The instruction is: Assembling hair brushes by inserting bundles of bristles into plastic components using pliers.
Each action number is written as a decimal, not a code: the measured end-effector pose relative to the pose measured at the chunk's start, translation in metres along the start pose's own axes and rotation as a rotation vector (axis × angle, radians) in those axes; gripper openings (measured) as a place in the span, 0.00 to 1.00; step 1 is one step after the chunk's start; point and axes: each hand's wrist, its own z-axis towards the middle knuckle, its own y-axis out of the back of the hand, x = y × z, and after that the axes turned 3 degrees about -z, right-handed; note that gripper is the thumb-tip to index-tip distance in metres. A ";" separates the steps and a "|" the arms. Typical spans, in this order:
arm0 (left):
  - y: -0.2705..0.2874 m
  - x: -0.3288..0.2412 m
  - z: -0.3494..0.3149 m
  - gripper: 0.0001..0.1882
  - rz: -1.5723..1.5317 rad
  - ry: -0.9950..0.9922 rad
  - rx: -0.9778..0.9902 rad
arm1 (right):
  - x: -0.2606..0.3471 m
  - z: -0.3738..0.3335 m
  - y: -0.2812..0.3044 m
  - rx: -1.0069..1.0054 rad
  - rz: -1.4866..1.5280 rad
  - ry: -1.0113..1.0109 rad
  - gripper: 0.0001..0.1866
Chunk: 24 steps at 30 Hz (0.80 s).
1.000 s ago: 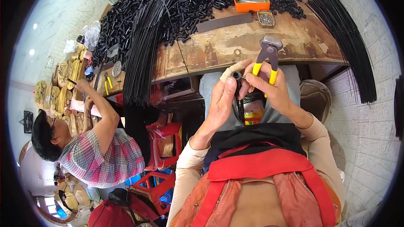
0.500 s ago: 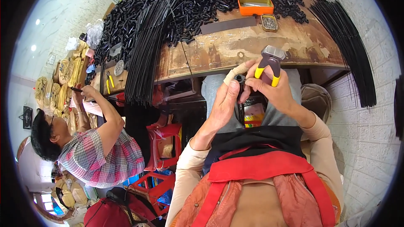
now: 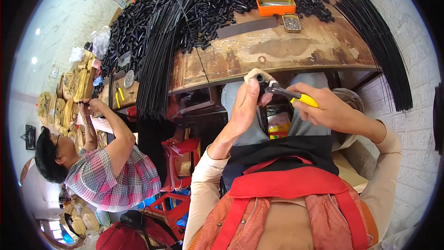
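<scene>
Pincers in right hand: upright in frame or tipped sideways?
Tipped sideways: the pincers point left, head at the black tube in the left hand.

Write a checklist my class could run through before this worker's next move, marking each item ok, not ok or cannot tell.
1. Left hand holds the black part: ok.
2. Right hand grips the pincers by a yellow handle: ok.
3. Pincers' head is brought up to the part: ok.
4. Jaws are closed on something: cannot tell, too small to see.
5. Left fingers are well clear of the jaws: not ok, they are close beside them.
6. Small tin on the table holds metal bits: ok.
</scene>
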 end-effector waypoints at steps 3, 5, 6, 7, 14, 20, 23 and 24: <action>-0.005 -0.001 -0.001 0.29 -0.014 -0.002 0.009 | -0.008 -0.003 0.002 0.060 0.113 0.014 0.19; -0.006 0.000 -0.003 0.29 0.023 -0.001 0.016 | -0.009 -0.005 0.003 0.067 0.188 0.090 0.19; -0.006 -0.001 -0.004 0.29 0.026 0.000 0.012 | -0.005 -0.006 0.008 0.108 0.199 0.062 0.18; -0.007 0.000 -0.005 0.29 0.032 0.001 0.028 | -0.001 -0.009 0.014 0.145 0.211 0.030 0.18; -0.011 -0.001 -0.002 0.28 0.067 -0.014 0.059 | 0.008 -0.004 0.039 0.368 0.008 -0.152 0.19; -0.013 -0.012 -0.030 0.33 0.139 0.032 0.083 | 0.000 -0.021 0.017 0.470 0.220 -0.182 0.19; -0.012 0.003 -0.031 0.32 0.090 0.014 0.103 | -0.026 -0.031 -0.006 0.204 0.042 0.050 0.17; -0.013 0.005 -0.032 0.32 0.075 0.008 0.117 | -0.032 -0.032 -0.007 0.168 -0.041 0.120 0.17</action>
